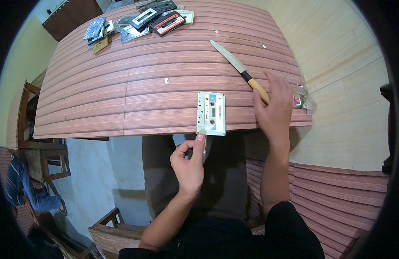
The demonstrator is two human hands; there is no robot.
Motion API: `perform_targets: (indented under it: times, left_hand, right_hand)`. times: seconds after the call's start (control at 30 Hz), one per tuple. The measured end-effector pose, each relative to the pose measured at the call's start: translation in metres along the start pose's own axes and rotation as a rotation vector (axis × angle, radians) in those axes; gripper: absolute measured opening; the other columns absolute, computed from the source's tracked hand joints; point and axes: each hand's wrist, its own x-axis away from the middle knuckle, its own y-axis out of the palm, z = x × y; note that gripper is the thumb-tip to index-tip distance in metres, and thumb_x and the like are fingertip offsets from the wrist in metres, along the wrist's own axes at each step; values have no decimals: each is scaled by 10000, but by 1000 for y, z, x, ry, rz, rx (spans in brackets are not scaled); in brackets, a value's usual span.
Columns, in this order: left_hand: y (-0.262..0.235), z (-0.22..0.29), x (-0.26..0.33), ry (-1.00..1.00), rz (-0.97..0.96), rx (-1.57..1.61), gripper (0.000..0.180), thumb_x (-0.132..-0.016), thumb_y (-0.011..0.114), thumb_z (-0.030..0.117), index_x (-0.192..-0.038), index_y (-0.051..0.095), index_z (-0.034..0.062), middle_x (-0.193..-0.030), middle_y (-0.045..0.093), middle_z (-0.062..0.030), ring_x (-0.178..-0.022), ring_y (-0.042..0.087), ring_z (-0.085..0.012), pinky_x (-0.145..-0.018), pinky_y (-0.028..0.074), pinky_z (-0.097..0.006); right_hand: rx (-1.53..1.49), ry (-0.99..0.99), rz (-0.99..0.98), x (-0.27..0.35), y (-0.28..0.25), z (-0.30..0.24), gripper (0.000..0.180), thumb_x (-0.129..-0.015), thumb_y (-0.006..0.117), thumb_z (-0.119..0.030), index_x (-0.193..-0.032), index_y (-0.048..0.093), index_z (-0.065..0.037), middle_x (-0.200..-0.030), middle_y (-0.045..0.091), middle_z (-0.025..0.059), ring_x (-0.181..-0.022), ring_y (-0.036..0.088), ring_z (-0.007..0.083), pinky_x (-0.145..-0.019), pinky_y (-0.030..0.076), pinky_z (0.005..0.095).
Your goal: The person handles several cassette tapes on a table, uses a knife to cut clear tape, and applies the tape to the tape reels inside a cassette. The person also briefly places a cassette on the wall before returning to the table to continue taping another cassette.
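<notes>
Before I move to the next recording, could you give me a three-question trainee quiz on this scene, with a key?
1. Which is nearer the wooden-handled steel knife: the left hand or the right hand?
2. True or false: the off-white rectangular plastic cassette touches the knife.
3. Fill in: the pile of mixed-colour plastic cassettes lies toward the far ___ part of the reddish-brown ribbed table.

Key: 1. The right hand. 2. False; they lie apart. 3. Left.
</notes>
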Motion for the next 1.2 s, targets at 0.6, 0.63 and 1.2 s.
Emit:
perform_targets:
  times: [0.6,0.63,1.2]
  left_hand:
    - [4,-13,5,52,26,82,254,-1036,816,162,-836,751,19,-799,756,-39,-788,613,-106,-789,479,-309]
    - [5,-14,5,62,45,109,253,-1030,819,156,-831,749,17,-791,756,-40,-780,611,-112,-783,478,-315]
    - [14,-23,4,93,132,52,302,-984,829,87,-771,628,13,-741,627,-26,-755,513,-143,-743,443,-330]
  right_hand:
    - [-364,-350,-785,0,-99,-44,308,-1022,774,-272,-1269,712,-99,-999,638,101,-775,708,296,-617,548,423]
    - [-334,-361,-761,2,-99,-48,310,-1002,795,-241,-1268,725,-97,-989,644,95,-758,702,284,-608,545,412]
    - [-90,-527,-806,-22,-107,-57,352,-976,807,-213,-1302,715,-118,-872,634,49,-708,676,244,-605,506,404]
